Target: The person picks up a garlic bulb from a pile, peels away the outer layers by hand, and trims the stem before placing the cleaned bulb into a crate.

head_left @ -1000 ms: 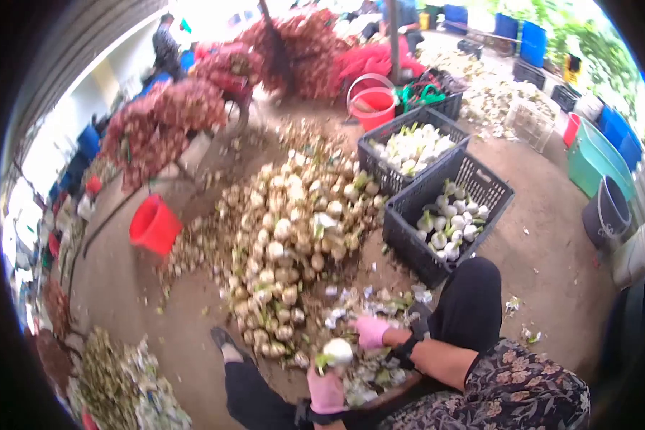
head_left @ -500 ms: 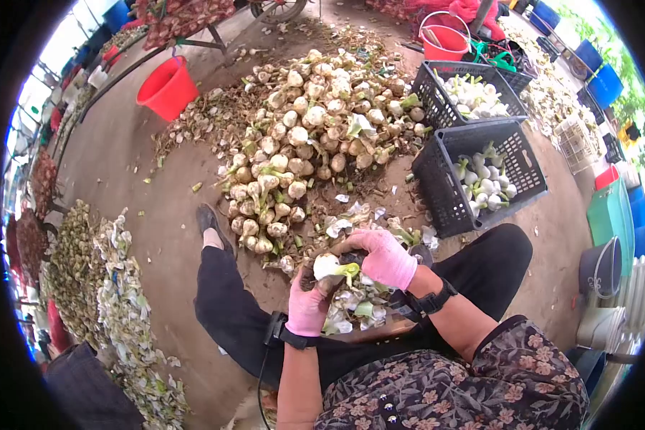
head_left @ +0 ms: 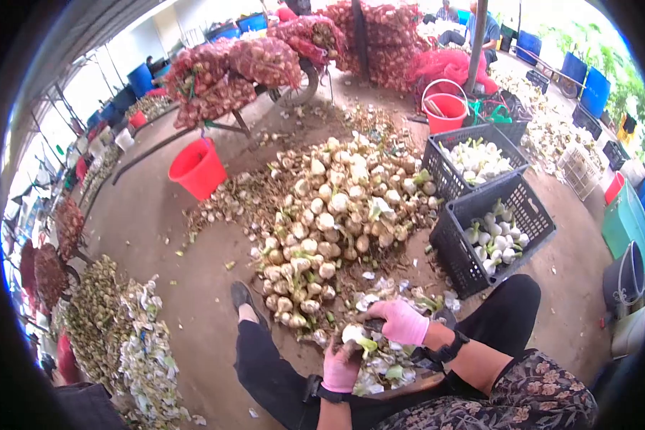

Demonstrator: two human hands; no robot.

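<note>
My left hand, in a pink glove with dirt-darkened fingers, is closed round a white garlic bulb with a short green stem. My right hand, gloved the same way, is just right of the bulb with its fingers curled; whatever they hold, if anything, is hidden. Beneath both hands lie stripped garlic skins, between my legs. Ahead of them rises a heap of unpeeled garlic bulbs. To the right, a black crate contains cleaned white bulbs.
A second black crate with white garlic stands behind the first. One red bucket is left of the heap, another red bucket behind the crates. A cart carries red mesh sacks. Skins lie along the left floor. People sit far back.
The view has tilted up, bringing the sacks and distant people into sight. My left hand still grips the bulb, and my right hand stays close beside it.
</note>
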